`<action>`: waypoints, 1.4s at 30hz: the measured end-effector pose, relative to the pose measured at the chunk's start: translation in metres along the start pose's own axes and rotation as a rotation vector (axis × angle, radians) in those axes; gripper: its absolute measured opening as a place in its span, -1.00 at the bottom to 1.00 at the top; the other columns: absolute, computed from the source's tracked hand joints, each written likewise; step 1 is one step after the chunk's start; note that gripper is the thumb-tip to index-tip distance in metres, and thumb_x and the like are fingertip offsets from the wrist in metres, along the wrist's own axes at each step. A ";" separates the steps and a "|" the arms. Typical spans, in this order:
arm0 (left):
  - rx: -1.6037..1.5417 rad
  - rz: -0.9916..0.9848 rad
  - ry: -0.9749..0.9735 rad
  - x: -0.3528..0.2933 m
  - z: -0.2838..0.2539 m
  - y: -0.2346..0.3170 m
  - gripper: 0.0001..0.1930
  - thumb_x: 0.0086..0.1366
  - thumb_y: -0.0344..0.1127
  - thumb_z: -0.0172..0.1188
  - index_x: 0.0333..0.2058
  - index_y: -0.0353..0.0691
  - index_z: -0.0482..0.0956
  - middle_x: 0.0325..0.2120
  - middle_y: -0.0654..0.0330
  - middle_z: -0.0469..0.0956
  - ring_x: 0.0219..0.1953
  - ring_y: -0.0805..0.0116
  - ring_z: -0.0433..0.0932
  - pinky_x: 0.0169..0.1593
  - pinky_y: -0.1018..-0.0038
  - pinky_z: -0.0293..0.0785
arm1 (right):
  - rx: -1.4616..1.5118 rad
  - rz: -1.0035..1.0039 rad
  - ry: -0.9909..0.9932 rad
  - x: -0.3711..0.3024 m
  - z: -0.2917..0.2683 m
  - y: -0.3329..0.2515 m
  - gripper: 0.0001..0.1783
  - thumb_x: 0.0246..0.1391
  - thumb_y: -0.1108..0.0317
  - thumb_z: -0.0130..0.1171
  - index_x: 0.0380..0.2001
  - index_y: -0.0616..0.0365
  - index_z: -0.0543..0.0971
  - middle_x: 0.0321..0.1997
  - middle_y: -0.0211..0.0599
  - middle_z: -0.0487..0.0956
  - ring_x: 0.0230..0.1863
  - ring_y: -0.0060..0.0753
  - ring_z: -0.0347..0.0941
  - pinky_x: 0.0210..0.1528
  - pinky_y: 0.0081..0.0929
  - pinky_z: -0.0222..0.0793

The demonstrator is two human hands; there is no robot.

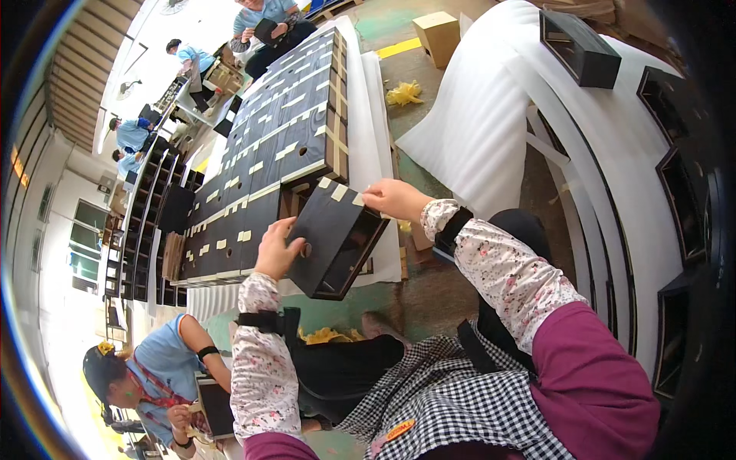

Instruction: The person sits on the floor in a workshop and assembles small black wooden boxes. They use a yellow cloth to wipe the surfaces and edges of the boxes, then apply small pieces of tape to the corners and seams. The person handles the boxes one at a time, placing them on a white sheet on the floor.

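In front of me, a black wooden box [331,230] sits tilted, with an open side facing right and a round hole in its top panel. Short strips of pale yellow masking tape [339,193] lie across its far edge. My left hand [276,249] grips the box's left edge, thumb on the panel next to the hole. At the far right corner my right hand [395,199] is closed, its fingertips pinched on the end of a tape strip [359,200]. The undersides of the fingers are hidden.
Beyond the box, rows of taped black boxes [268,153] stand packed together. More open black boxes [580,50] rest on white foam sheeting [491,100] at right. A co-worker [165,360] handles a black box at lower left. Yellow tape scraps [404,93] and a carton [437,38] are beyond.
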State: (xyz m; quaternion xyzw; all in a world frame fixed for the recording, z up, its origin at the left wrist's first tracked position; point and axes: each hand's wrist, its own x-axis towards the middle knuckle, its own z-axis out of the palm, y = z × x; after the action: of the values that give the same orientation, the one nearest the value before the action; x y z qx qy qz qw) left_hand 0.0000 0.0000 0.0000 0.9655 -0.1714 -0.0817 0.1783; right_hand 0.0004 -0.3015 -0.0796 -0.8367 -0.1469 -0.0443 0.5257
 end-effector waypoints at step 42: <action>0.126 0.233 0.351 -0.067 0.057 0.068 -0.19 -0.23 -0.49 0.30 0.12 0.05 0.32 0.16 0.24 0.27 0.21 0.25 0.22 0.24 0.25 0.11 | -0.650 -0.219 -0.279 0.050 -0.009 -0.072 -0.81 -0.08 0.21 0.19 -0.44 0.07 0.63 -0.41 -0.20 0.59 -0.29 -0.16 0.51 -0.20 -0.32 0.38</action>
State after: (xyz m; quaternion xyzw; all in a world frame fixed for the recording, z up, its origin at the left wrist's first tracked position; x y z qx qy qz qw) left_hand -0.0950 -0.0531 -0.0207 0.9478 -0.2529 0.1199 0.1531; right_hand 0.0277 -0.2708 -0.0017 -0.9373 -0.2840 -0.0302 0.1997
